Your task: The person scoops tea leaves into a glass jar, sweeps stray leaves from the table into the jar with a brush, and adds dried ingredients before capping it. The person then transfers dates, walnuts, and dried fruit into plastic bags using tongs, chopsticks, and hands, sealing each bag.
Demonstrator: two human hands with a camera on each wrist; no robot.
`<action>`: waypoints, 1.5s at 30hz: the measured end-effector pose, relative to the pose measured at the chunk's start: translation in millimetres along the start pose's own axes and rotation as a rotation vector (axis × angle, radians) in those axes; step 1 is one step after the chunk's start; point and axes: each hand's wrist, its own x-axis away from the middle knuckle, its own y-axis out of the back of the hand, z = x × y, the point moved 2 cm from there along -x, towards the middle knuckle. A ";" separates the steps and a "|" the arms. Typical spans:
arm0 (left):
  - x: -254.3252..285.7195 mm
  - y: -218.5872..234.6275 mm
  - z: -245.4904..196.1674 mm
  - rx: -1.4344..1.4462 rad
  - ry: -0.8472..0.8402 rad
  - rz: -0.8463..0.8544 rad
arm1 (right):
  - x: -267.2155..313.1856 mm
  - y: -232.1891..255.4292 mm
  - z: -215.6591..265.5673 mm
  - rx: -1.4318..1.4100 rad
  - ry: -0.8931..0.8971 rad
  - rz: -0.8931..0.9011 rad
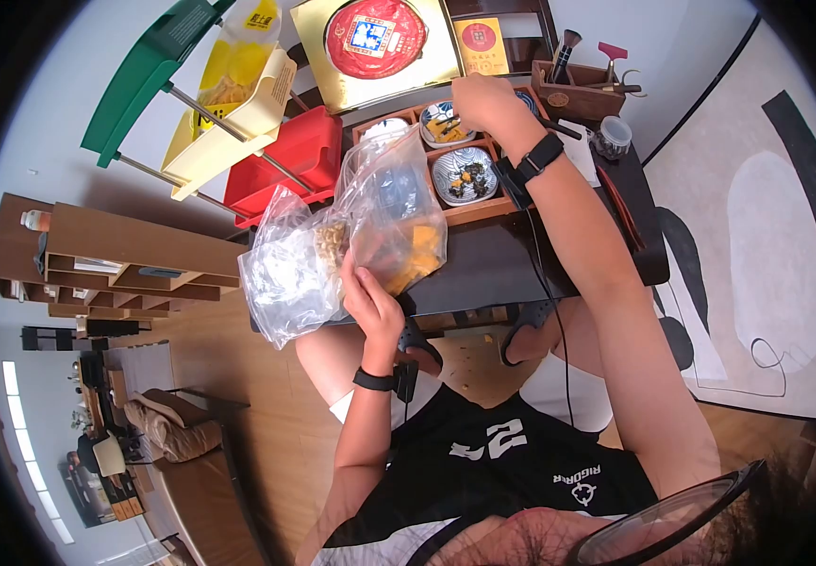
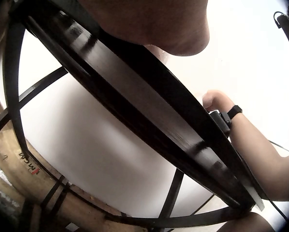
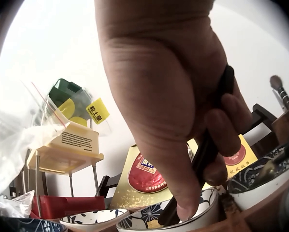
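Observation:
My right hand (image 1: 496,106) grips a slim black tool (image 3: 207,153) and reaches over the far side of a wooden divided tray (image 1: 483,209). In the right wrist view, the tool's lower end dips into a patterned bowl (image 3: 147,217), with my thumb along its rim. Orange pieces (image 1: 448,132) lie in that bowl. Nearer me, a square patterned dish (image 1: 466,175) holds dark and orange bits. My left hand (image 1: 375,307) holds a clear plastic bag (image 1: 389,203) with orange slices (image 1: 420,247) at its bottom. The left wrist view hides its fingers.
Another clear bag (image 1: 285,274) with tan pieces is left of the left hand. A tiered rack with a red bin (image 1: 285,165) stands at the back left. On the right are a wooden tool box (image 1: 587,99) and a lidded jar (image 1: 614,139). A cable (image 1: 549,283) hangs from the right wrist.

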 end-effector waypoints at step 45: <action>0.4 0.3 3.8 -0.044 -0.016 0.000 | 0.6 5.2 -3.9 -0.057 -0.008 -0.031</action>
